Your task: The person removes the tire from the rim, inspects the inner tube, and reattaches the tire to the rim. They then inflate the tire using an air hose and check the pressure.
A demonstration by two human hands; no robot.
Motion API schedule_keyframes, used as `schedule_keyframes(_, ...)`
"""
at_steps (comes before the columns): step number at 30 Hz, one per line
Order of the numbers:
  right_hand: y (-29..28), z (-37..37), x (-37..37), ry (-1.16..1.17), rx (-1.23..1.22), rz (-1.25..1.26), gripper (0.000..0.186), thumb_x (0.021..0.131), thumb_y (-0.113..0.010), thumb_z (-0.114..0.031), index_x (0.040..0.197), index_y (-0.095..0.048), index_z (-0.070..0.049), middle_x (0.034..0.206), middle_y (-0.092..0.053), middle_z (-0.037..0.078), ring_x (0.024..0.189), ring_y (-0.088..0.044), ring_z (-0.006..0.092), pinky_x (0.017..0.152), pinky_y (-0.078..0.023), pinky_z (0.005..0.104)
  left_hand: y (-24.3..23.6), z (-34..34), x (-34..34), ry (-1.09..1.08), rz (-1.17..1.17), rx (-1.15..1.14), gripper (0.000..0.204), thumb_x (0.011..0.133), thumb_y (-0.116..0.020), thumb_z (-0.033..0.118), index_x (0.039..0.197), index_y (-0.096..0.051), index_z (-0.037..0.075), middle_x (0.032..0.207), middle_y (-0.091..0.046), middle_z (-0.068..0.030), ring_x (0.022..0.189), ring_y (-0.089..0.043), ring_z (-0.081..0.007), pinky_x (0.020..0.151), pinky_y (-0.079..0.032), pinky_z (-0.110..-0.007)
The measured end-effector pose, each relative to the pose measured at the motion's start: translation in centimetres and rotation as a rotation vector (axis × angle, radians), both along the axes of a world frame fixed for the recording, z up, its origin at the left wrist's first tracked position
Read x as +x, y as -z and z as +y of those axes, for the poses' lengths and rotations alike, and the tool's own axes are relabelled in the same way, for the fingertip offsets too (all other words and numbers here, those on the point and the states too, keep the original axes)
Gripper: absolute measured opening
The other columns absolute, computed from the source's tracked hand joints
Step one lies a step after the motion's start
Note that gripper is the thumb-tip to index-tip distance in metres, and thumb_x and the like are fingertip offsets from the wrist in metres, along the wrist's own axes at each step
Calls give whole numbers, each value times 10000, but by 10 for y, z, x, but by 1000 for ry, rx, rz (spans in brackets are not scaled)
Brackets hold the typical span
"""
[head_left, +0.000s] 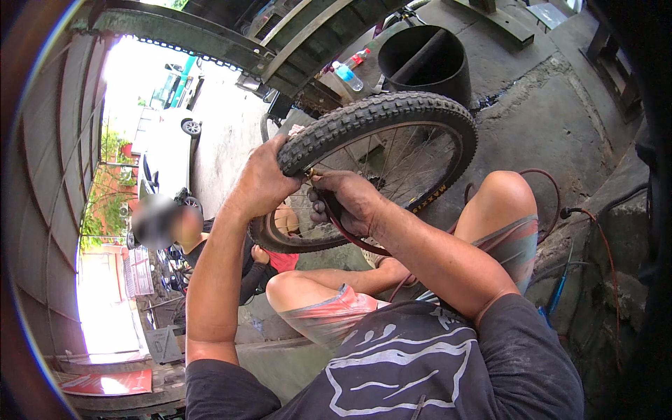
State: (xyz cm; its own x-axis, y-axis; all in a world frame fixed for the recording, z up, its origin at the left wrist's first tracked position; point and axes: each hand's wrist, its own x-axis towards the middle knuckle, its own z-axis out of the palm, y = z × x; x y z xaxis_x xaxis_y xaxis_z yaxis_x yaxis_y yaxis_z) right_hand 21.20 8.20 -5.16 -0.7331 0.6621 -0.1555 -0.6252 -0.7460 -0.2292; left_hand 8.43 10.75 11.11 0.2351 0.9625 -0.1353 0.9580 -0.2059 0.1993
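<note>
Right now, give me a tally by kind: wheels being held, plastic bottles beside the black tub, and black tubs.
Held wheel: 1
Plastic bottles: 2
Black tub: 1
Total: 4

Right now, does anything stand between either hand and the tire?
Nothing visible comes between the left hand and the tire: they touch. The right hand holds a hose; a brass-coloured fitting sits in between, at the tire's inner edge.
</note>
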Motion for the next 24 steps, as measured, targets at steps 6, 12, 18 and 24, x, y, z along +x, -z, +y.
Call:
schedule_keyframes(6,-2,0,-1,1,-2,4,163,1148,-540,-175,1117,-639,-49,860,-597,16,697,-587,140,689,-618,358,3,-2,-4,-23,-18,16,486,765,-914,132,1174,-700,-20,1042,-754,-226,986,-743,-339,931,-565,-437)
schedule_keyframes(12,-3,0,1,5,16,-33,160,1144,-544,-171,1130,-637,-41,877,-598,23,704,-591,146,675,-619,352,0,-3,0,-4,4,33,496,760,-921,128,1174,-695,-26,1040,-752,-224,977,-740,-327,933,-563,-437)
schedule_keyframes(18,0,-3,-2,11,3,17,169,1143,-546,-183,1142,-634,-39,886,-597,26,716,-590,144,683,-620,355,1,-3,-4,-2,-4,46,506,757,-930,137,1173,-692,-28,1042,-748,-227,992,-739,-343,933,-560,-440)
schedule_keyframes(24,0,-3,-2,11,28,-3,165,1131,-560,-177,1153,-635,-32,889,-597,25,722,-591,144,690,-624,358,-1,-4,-2,-4,7,35,498,756,-930,143,1161,-693,-23,1040,-748,-227,992,-739,-344,933,-557,-441)
